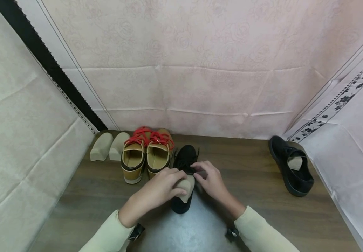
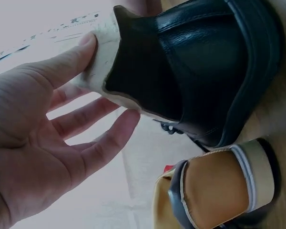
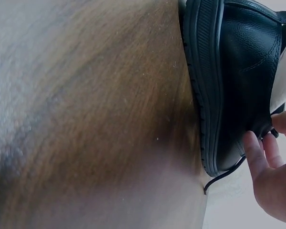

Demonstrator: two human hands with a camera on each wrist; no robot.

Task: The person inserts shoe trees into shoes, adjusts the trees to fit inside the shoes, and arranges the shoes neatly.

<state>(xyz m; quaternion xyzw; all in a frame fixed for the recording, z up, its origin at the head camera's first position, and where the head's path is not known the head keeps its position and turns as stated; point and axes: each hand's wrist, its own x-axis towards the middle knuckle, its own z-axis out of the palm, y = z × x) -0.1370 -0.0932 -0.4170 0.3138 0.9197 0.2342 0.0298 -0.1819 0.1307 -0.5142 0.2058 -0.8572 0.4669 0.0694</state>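
A black lace-up shoe (image 1: 186,154) stands on the floor, toe away from me. Out of its opening sticks a beige shoe insert (image 1: 187,185). My left hand (image 1: 165,184) grips this insert; in the left wrist view the thumb lies on one face of the insert (image 2: 105,62) and the fingers are at its other side. With thumb and fingertips, my right hand (image 1: 212,179) pinches the shoe's edge by the eyelets. A loose lace (image 3: 224,175) hangs near the toe in the right wrist view. How deep the insert sits is hidden.
Left of the black shoe stand two tan shoes (image 1: 133,175) with red laces. Two beige inserts (image 1: 102,147) lie farther left. Another black shoe (image 1: 283,157), with an insert inside, stands at the right wall. Pale patterned sheets (image 1: 200,91) enclose the wooden floor (image 1: 238,164).
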